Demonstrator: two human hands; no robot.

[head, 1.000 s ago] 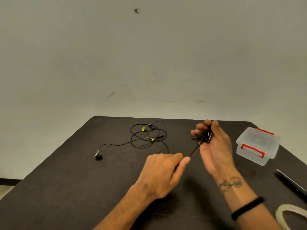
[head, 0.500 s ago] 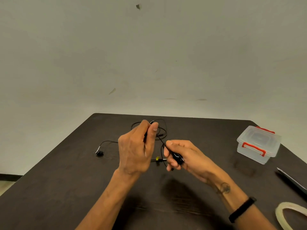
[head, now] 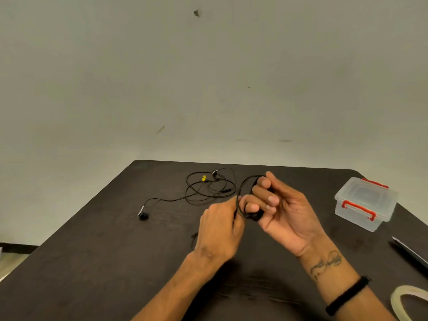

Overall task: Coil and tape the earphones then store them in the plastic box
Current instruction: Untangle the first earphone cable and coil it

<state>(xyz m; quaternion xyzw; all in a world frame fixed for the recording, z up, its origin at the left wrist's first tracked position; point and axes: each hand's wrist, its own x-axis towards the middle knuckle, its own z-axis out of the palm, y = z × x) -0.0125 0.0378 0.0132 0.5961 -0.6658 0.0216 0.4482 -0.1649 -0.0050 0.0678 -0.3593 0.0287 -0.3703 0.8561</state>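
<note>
A black earphone cable (head: pixel 242 193) loops between my hands above the dark table (head: pixel 92 262). My right hand (head: pixel 284 214), palm up, has cable wound around its fingers and pinches the bundle. My left hand (head: pixel 220 230) grips the same cable just left of it. A second pair of black earphones (head: pixel 208 188) with yellow tags lies in a loose tangle behind my hands, one earbud (head: pixel 143 215) trailing off to the left. The clear plastic box (head: pixel 363 202) with red latches sits shut at the right. A roll of tape (head: pixel 410 304) lies at the bottom right corner.
A dark flat strip with a pale edge (head: pixel 410 253) lies near the table's right edge, between the box and the tape roll. A plain wall stands behind the table. The floor shows past the table's left edge.
Both hands shifted to the right. My right hand turned palm up and rose with the cable around its fingers. My left hand dropped lower and now holds the cable next to it.
</note>
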